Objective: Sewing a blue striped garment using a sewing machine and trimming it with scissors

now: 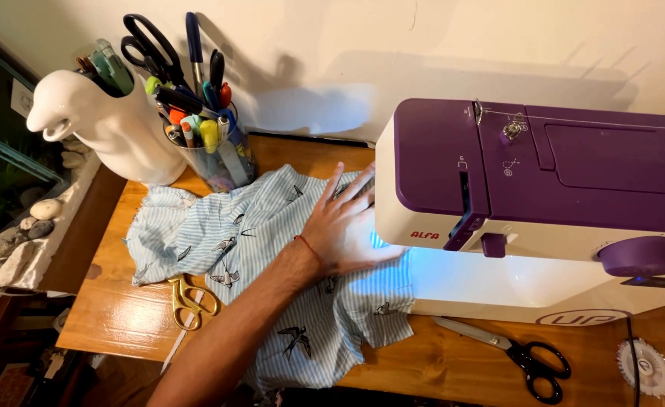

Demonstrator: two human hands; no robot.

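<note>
The pale blue striped fabric with a bird print [264, 256] lies spread and rumpled over the wooden table [114, 309], its right edge running in under the head of the sewing machine [543, 203], where the machine's lamp throws a bright patch on the cloth. The left hand [347, 222] lies flat on it, fingers spread and pointing toward one o'clock, palm pressing the cloth down just beside the needle area; it grasps nothing, only holds the fabric flat. A thin red cord circles the wrist. The right hand is out of sight, so its state is not shown.

As far as can be judged, the cloth is being fed or positioned at the machine: most of it sits bunched on the near side at nine o'clock from the hand, and whether any seam is already stitched cannot be told, since the needle is hidden behind the machine's purple and white body.

At seven o'clock from the hand, gold-handled scissors [189, 301] rest partly under the cloth's edge. At four o'clock, black-handled shears [509, 354] lie on the table in front of the machine. At eleven o'clock stand a clear cup packed with pens and markers [212, 143] and a white ceramic jug [110, 124] holding more tools. A small white toothed disc [643, 367] sits at the table's far right.
</note>
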